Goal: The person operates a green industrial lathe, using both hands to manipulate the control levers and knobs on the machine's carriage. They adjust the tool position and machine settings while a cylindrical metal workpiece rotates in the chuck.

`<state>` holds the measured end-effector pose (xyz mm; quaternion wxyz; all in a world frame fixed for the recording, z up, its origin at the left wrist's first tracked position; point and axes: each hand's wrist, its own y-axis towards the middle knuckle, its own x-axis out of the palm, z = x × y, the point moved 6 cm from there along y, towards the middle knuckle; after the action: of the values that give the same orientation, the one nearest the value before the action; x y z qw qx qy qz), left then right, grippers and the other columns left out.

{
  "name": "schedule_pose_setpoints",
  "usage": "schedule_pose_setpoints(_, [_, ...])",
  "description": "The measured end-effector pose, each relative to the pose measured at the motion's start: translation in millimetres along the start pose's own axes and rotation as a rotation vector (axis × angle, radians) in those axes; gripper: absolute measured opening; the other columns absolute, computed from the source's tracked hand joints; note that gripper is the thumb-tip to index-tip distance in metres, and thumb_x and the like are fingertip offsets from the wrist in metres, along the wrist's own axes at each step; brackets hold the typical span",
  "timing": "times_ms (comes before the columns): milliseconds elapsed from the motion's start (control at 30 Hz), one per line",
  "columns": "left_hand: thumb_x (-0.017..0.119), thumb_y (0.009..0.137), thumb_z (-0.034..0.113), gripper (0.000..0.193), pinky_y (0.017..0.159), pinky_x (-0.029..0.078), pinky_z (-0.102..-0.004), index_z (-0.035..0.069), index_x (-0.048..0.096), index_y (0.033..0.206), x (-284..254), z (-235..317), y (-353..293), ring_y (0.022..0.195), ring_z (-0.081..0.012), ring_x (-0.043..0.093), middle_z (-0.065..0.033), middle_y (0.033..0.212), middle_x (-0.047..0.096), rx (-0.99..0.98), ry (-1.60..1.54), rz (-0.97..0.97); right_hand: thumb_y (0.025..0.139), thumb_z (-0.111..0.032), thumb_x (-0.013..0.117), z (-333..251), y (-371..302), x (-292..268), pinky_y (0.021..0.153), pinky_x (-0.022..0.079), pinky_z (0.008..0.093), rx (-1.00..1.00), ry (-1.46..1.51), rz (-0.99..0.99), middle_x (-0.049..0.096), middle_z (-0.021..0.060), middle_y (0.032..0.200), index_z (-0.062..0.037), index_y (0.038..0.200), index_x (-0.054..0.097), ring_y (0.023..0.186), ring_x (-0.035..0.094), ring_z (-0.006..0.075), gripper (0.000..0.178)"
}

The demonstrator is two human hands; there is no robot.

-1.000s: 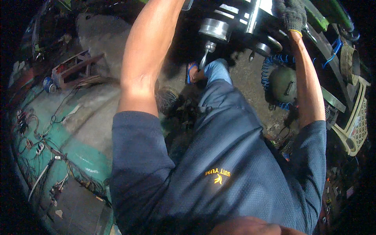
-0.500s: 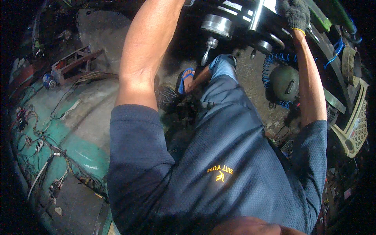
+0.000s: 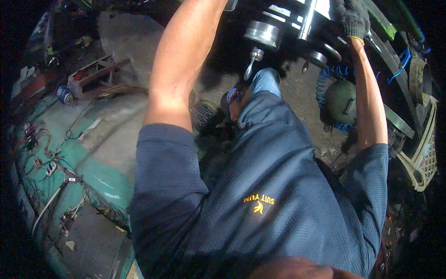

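My left forearm (image 3: pixel 183 60) reaches up past the top edge, so my left hand is out of the picture. My right hand (image 3: pixel 353 18), in a grey knit glove with a yellow cuff, is at the top right beside a dark machine. Its fingers are dark and partly cut off by the edge, so their grip does not show. Left of the glove is a bright steel bar (image 3: pixel 306 21). Farther left, a steel dial collar (image 3: pixel 261 33) carries a teardrop crank handle (image 3: pixel 251 67). A second, smaller round knob (image 3: pixel 318 58) sits below the bar.
An olive-green rounded case (image 3: pixel 340 100) and a coiled blue hose (image 3: pixel 321 88) lie under my right arm. At far right stands a cream perforated panel (image 3: pixel 425 153). Tangled wires (image 3: pixel 79 186) lie on a green surface at left, near a blue can (image 3: pixel 64 95) and a rusty frame (image 3: pixel 95 76).
The view has shifted slightly. My sandalled foot has moved and is now partly hidden behind my leg. The gloved right hand stays at almost the same place by the machine.
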<state>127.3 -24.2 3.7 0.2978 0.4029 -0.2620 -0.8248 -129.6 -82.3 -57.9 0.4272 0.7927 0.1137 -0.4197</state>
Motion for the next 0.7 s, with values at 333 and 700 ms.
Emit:
schedule_pose_setpoints(333, [0.064,0.098,0.037,0.034,0.070,0.054,-0.0418,0.008,0.077,0.086,-7.2,11.5,-3.9,0.079,-0.0316,0.071,-0.0189,0.084,0.071,-0.022,-0.051,-0.054,0.092,-0.037,0.067,40.0,-2.4,28.4,0.095,0.051,0.0491,-0.043,-0.020,-0.049,0.072,0.0138,0.109,-0.0120,0.105,0.072,0.108,0.066,0.0380,0.029])
schedule_pose_setpoints(700, [0.065,0.095,0.034,0.024,0.071,0.056,-0.0449,0.014,0.077,0.095,-3.8,4.0,-2.6,0.083,-0.0348,0.070,-0.0147,0.092,0.072,0.254,0.111,-0.039,0.090,-0.030,0.069,28.8,4.0,17.9,0.093,0.050,0.0488,-0.020,0.014,0.014,0.071,0.0143,0.108,-0.0087,0.103,0.071,0.103,0.065,0.0376,0.025])
